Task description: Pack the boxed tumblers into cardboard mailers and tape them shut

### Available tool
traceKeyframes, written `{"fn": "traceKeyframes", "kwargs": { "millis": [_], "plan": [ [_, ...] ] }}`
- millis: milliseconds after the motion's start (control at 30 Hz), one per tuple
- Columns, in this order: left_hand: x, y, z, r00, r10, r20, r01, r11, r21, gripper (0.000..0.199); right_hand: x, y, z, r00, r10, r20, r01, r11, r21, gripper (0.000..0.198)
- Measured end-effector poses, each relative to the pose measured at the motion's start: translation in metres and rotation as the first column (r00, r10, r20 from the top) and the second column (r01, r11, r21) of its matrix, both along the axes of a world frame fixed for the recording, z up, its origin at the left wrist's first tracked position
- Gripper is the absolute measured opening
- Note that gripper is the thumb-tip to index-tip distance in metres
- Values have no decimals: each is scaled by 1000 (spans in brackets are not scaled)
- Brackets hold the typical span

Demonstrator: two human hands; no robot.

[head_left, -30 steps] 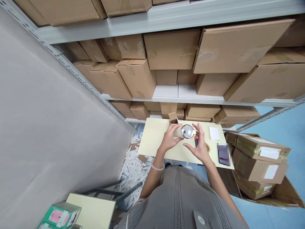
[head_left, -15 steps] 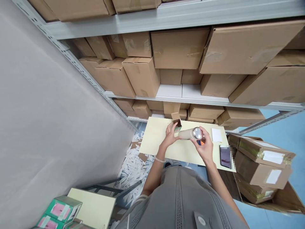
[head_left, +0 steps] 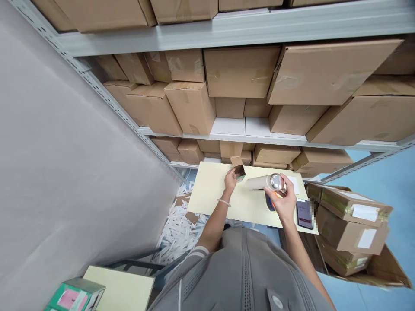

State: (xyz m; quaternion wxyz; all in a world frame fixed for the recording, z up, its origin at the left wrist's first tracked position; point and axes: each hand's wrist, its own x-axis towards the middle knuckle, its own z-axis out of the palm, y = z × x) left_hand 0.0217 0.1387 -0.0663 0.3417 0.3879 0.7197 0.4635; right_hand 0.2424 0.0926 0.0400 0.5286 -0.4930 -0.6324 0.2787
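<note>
In my right hand (head_left: 284,199) is a pale beige bottle (head_left: 257,183) with a shiny silver cap, tipped nearly on its side above the table (head_left: 204,190). The fingers wrap round the cap end, and the bottle's base points left. My left hand (head_left: 230,179) grips the near left edge of a small carton (head_left: 240,171). The carton's brown flap stands up, and its dark inside shows; a bit of green is on its outer side. Below my right hand lies a round blue and orange object (head_left: 269,202), partly hidden.
A phone (head_left: 305,214) and a white paper (head_left: 295,185) lie at the table's right end. Cardboard boxes (head_left: 243,71) fill the shelves ahead. Stacked parcels (head_left: 353,233) stand at right. Paper strips (head_left: 177,229) cover the floor at left, near green boxes (head_left: 69,297) on another table.
My right hand has carried the bottle to the right, away from my left hand. My left hand has let go of the bottle's base and now holds only the small carton.
</note>
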Motion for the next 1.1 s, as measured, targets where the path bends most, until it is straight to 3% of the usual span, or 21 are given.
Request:
{"fn": "traceKeyframes", "kwargs": {
  "millis": [300,400,533,667,833,933,1100],
  "plan": [
    [6,-21,-10,996,-77,-32,78,996,34,54,-42,32,16,989,147,24,-148,987,69,73],
    [6,-24,-10,991,-102,-84,102,995,-7,58,-59,47,9,977,212,36,-214,974,71,73],
    [0,-23,-11,976,-201,-86,204,979,27,78,-70,61,-5,961,261,91,-267,962,64,71],
    [-5,-23,-14,962,-247,-118,251,968,23,97,-68,69,-14,946,287,148,-299,952,60,69],
    [-7,-26,-15,950,-247,-189,243,969,-44,99,-58,75,-20,920,315,232,-338,939,67,64],
    [-7,-25,-8,892,-277,-357,247,960,-129,99,-55,79,-24,898,337,283,-363,931,45,65],
    [-11,-15,7,693,-382,-611,320,923,-213,107,-62,86,-32,856,403,323,-428,904,7,66]
  ]
}}
